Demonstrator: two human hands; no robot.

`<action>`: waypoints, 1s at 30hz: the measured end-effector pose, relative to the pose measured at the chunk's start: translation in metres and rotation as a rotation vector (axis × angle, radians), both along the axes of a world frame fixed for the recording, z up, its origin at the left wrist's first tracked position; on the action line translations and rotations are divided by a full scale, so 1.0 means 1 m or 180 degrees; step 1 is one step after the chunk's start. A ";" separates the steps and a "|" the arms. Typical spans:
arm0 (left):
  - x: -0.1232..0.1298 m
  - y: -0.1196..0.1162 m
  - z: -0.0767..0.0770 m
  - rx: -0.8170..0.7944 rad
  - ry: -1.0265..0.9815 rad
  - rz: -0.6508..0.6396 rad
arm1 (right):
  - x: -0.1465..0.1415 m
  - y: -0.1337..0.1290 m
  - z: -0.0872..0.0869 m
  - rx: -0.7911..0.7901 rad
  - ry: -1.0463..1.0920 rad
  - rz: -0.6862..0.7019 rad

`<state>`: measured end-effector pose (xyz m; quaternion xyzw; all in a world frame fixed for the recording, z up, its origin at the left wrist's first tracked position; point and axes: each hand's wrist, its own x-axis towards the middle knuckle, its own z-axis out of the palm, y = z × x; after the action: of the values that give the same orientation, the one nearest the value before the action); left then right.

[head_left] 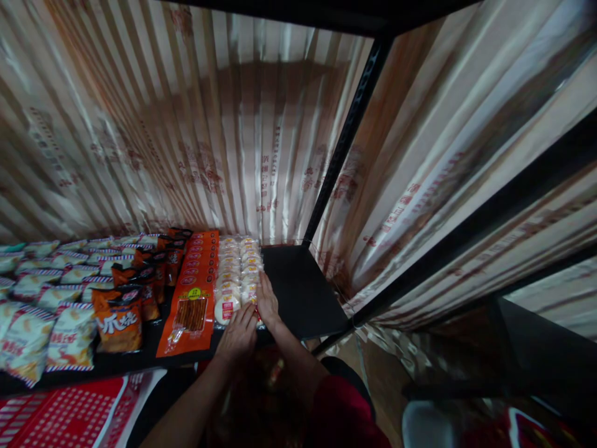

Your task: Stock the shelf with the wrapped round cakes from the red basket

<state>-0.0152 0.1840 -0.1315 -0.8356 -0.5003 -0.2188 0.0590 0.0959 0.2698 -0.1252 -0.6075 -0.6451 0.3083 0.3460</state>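
Note:
Two columns of round white crackers in clear wrappers (227, 287) stand on a black shelf (298, 283). My right hand (267, 302) lies flat along the right side of the right-hand column, fingers stretched toward the back. At the front end of the same column, the fingers of my left hand (239, 328) touch the nearest packs. Those fingers are extended and hide part of the packs. Left of the crackers, overlapping orange packets of brown sticks (192, 311) form a row.
Orange and black snack bags (119, 320) and several rows of white snack bags (71, 336) fill the shelf's left side. A black metal upright (342, 146) rises at the back right corner. Printed curtains (242, 137) hang behind. A red basket (79, 410) sits below.

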 end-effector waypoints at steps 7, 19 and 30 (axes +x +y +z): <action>0.000 0.000 -0.001 0.0012 -0.0002 -0.0063 | 0.011 0.011 0.013 -0.0022 0.0238 -0.0094; -0.001 0.000 0.003 0.0069 -0.0059 -0.0160 | 0.009 0.062 0.008 -0.0249 0.0965 0.0047; 0.000 0.000 0.002 -0.0068 -0.0056 -0.0149 | 0.008 0.062 0.011 -0.0176 0.0847 0.0201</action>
<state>-0.0155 0.1836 -0.1297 -0.8457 -0.4835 -0.2221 0.0406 0.1035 0.3316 -0.1144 -0.5499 -0.6036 0.4146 0.4017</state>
